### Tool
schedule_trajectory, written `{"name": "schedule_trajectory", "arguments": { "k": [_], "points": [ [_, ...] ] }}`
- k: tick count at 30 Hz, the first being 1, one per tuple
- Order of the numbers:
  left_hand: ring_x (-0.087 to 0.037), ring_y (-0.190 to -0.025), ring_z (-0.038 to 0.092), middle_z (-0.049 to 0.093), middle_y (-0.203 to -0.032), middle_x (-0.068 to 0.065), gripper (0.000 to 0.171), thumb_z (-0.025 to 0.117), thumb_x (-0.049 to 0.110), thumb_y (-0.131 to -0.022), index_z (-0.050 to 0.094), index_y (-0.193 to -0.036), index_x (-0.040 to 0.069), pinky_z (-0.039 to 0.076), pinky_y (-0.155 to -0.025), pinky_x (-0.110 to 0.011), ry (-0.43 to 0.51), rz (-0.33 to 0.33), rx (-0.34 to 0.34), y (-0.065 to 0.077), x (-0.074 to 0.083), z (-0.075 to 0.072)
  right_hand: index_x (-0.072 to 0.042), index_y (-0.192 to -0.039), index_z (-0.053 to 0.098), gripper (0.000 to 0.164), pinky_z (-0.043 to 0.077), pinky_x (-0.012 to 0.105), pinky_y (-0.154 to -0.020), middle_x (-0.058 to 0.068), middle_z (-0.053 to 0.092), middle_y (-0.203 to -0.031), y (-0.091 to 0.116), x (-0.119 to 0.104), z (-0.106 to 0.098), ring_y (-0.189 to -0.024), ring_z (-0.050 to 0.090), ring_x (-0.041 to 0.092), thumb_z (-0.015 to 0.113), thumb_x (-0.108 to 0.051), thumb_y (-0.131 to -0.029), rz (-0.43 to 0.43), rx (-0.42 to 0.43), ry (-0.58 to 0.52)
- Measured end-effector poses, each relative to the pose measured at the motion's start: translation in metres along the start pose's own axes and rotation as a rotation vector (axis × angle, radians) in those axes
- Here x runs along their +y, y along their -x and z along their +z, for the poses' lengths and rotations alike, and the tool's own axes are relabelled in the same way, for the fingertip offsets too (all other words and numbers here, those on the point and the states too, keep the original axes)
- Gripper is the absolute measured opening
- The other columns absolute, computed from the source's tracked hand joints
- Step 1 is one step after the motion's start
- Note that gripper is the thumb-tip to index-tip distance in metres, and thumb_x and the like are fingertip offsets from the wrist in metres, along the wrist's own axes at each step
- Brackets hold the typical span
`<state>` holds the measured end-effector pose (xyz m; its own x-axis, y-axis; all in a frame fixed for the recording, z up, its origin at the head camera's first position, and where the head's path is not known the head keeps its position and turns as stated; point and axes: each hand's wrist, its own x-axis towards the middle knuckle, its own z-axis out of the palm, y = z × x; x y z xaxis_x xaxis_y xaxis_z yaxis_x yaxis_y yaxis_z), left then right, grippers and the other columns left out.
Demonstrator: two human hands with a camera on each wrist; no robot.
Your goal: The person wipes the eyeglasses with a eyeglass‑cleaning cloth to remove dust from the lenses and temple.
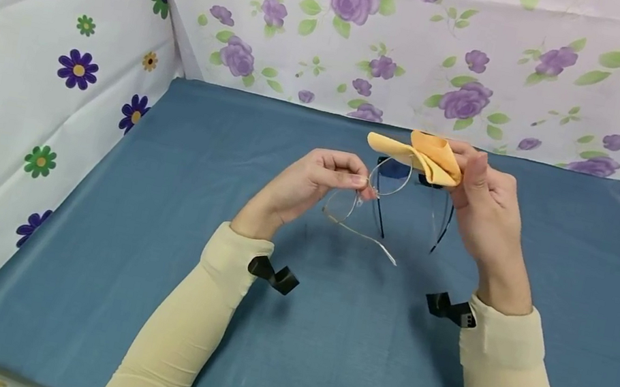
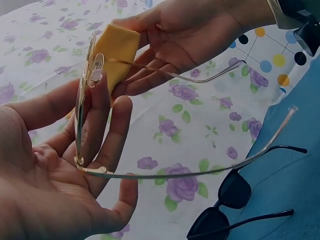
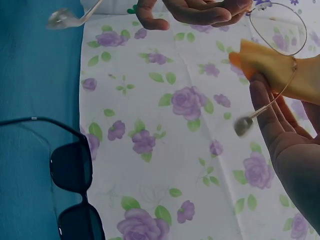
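Observation:
My left hand (image 1: 321, 178) pinches a pair of thin gold-rimmed eyeglasses (image 1: 363, 234) near the bridge, holding them above the blue table. Both temples are unfolded, and their clear tips show in the left wrist view. In my right hand (image 1: 489, 201) is a folded yellow cloth (image 1: 435, 162), gripped between thumb and fingers. The cloth meets the far lens rim; in the right wrist view the rim (image 3: 306, 32) overlaps the cloth's upper edge. How far the cloth wraps the lens is hard to tell.
Black sunglasses (image 2: 235, 190) lie on the table beyond the hands with their temples spread, partly hidden by the eyeglasses in the head view. A blue cloth (image 1: 318, 361) covers the table. Flower-printed sheets (image 1: 343, 40) hang behind and at the left.

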<state>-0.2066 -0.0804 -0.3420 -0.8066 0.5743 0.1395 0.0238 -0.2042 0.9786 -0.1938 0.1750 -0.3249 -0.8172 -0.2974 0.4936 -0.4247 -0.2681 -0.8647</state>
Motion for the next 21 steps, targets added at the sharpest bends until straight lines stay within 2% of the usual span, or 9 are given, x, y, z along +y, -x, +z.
{"name": "schedule_trajectory", "arguments": {
  "k": [3, 6, 10, 13, 15, 21],
  "points": [
    [-0.03, -0.096, 0.063, 0.07, -0.086, -0.007, 0.014, 0.059, 0.005, -0.095, 0.071, -0.089, 0.009, 0.036, -0.108, -0.041, 0.004, -0.004, -0.009, -0.001, 0.0, 0.001, 0.018, -0.12, 0.06, 0.047, 0.048, 0.031, -0.094, 0.028, 0.055, -0.129, 0.0, 0.0, 0.001, -0.118, 0.053, 0.034, 0.044, -0.024, -0.106, 0.009, 0.042, -0.046],
    [-0.03, -0.095, 0.063, 0.07, -0.086, -0.007, 0.014, 0.059, 0.005, -0.095, 0.072, -0.09, 0.009, 0.038, -0.106, -0.041, 0.008, -0.011, -0.012, -0.001, 0.0, 0.002, 0.018, -0.116, 0.062, 0.035, 0.051, 0.03, -0.088, 0.026, 0.056, -0.126, 0.0, 0.0, 0.001, -0.11, 0.057, 0.033, 0.051, -0.012, -0.103, 0.034, 0.068, -0.071],
    [-0.029, -0.094, 0.062, 0.07, -0.086, -0.007, 0.014, 0.059, 0.005, -0.095, 0.071, -0.089, 0.008, 0.04, -0.105, -0.042, 0.007, -0.016, -0.007, -0.002, -0.001, 0.003, 0.015, -0.115, 0.063, 0.023, 0.052, 0.03, -0.087, 0.025, 0.055, -0.127, -0.001, -0.003, 0.001, -0.113, 0.056, 0.034, 0.057, 0.005, -0.096, 0.07, 0.046, -0.049],
    [-0.029, -0.093, 0.063, 0.07, -0.085, -0.007, 0.014, 0.059, 0.003, -0.095, 0.07, -0.089, 0.007, 0.041, -0.104, -0.042, 0.009, -0.016, -0.011, -0.002, -0.001, 0.004, 0.011, -0.117, 0.064, 0.025, 0.054, 0.028, -0.086, 0.022, 0.055, -0.126, -0.001, -0.009, 0.005, -0.111, 0.059, 0.031, 0.06, 0.01, -0.092, 0.09, 0.024, 0.044],
    [-0.028, -0.091, 0.063, 0.07, -0.085, -0.007, 0.014, 0.059, 0.003, -0.096, 0.07, -0.088, 0.007, 0.041, -0.103, -0.042, 0.01, -0.015, -0.015, -0.002, -0.001, 0.004, 0.008, -0.116, 0.065, 0.025, 0.054, 0.027, -0.085, 0.02, 0.057, -0.123, 0.0, -0.013, 0.01, -0.105, 0.062, 0.028, 0.063, 0.009, -0.091, 0.081, 0.023, 0.155],
    [-0.028, -0.089, 0.064, 0.07, -0.083, -0.007, 0.015, 0.059, 0.002, -0.096, 0.069, -0.085, 0.007, 0.045, -0.099, -0.042, -0.023, 0.003, 0.006, -0.002, 0.0, 0.007, 0.005, -0.107, 0.071, 0.017, 0.05, 0.02, -0.075, 0.011, 0.065, -0.109, -0.002, -0.014, 0.02, -0.09, 0.062, 0.017, 0.066, 0.004, -0.091, -0.066, 0.067, 0.536]
  ]
}}
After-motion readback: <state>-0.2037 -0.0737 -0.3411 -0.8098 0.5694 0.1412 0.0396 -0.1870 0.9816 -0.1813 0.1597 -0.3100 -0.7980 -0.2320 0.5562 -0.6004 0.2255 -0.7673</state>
